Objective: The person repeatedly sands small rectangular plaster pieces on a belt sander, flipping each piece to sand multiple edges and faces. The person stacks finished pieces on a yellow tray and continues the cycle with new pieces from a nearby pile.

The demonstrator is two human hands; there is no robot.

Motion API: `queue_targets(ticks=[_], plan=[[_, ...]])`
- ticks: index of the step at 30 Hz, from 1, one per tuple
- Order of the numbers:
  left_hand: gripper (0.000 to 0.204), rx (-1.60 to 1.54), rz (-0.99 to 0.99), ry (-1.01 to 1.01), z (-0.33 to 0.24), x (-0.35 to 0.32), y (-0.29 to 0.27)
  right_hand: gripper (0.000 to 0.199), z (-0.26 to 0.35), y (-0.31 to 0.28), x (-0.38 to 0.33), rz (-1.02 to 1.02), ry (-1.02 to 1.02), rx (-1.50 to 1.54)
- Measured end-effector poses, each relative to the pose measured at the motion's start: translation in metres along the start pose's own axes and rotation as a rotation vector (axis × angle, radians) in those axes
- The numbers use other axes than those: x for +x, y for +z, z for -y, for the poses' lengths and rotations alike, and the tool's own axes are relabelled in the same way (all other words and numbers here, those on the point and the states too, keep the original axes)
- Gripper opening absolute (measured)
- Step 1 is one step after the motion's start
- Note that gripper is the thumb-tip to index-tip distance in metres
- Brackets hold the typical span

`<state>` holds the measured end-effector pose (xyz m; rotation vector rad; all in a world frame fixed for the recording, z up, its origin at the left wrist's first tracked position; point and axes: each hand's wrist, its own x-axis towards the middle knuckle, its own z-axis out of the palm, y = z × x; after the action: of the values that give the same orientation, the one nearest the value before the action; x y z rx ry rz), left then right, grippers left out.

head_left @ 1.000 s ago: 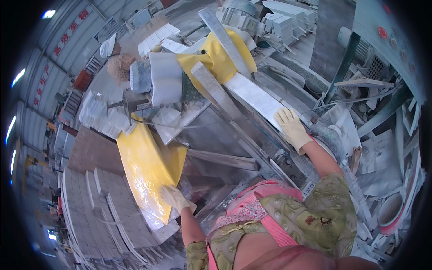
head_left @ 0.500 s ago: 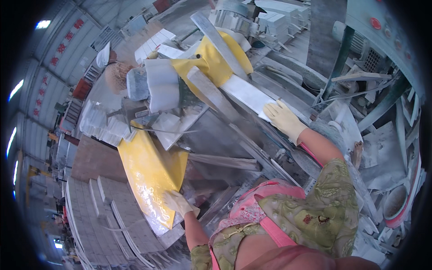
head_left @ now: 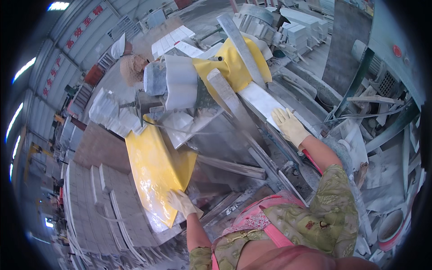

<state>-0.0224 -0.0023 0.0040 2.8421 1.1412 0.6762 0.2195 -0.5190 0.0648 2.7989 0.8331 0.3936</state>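
My right hand (head_left: pixel 290 127), in a cream rubber glove, lies flat on the near end of a long white stone strip (head_left: pixel 255 96), its fingers stretched out. Farther along, the strip passes under a yellow sheet (head_left: pixel 231 63) draped over the machine, with a grey bar (head_left: pixel 240 47) resting across that sheet. To the left, a second yellow sheet (head_left: pixel 155 173), wet and shiny, hangs over a stack. My left hand (head_left: pixel 181 202), gloved alike, rests on the lower right edge of this sheet with fingers extended. Its fingertips touch the wet surface; neither hand grips anything visibly.
A co-worker in a netted head covering (head_left: pixel 131 69) stands across the machine. Grey slabs (head_left: pixel 101 202) are stacked at the left, thin white pieces (head_left: pixel 112 112) above them. A motor (head_left: pixel 258 22) stands at the back. A cabinet with a red button (head_left: pixel 397 51) and stone scraps are at right.
The whole view has shifted, so the machine and sheets appear farther right and slightly lower. My right hand stays on the white strip, and my left hand stays at the wet sheet's edge.
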Motion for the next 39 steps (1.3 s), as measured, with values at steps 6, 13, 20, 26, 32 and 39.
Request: queue_targets(ticks=[6, 13, 20, 26, 32, 39], plan=[[0.051, -0.023, -0.014, -0.015, 0.002, -0.006, 0.005, 0.038, -0.008, -0.054, 0.033, 0.234, 0.16, 0.304], [0.053, -0.905, 0.072, -0.294, 0.008, -0.008, -0.04, 0.035, 0.145, -0.128, 0.057, 0.183, 0.175, 1.682], [0.069, -1.07, 0.603, -0.449, 0.058, 0.011, -0.13, 0.038, 0.43, -0.138, 0.087, 0.29, 0.124, 1.567], [0.06, -1.129, 0.556, -0.681, 0.085, 0.023, -0.121, 0.032, 0.53, -0.144, 0.041, 0.469, 0.009, 1.985], [0.041, -1.317, 0.292, -0.617, 0.063, -0.002, -0.107, 0.035, 0.436, -0.128, 0.048, 0.32, -0.53, 1.8], [0.045, -0.838, 0.202, -0.459, 0.041, 0.013, -0.107, 0.038, 0.189, -0.048, 0.084, -0.203, 0.088, 1.139]])
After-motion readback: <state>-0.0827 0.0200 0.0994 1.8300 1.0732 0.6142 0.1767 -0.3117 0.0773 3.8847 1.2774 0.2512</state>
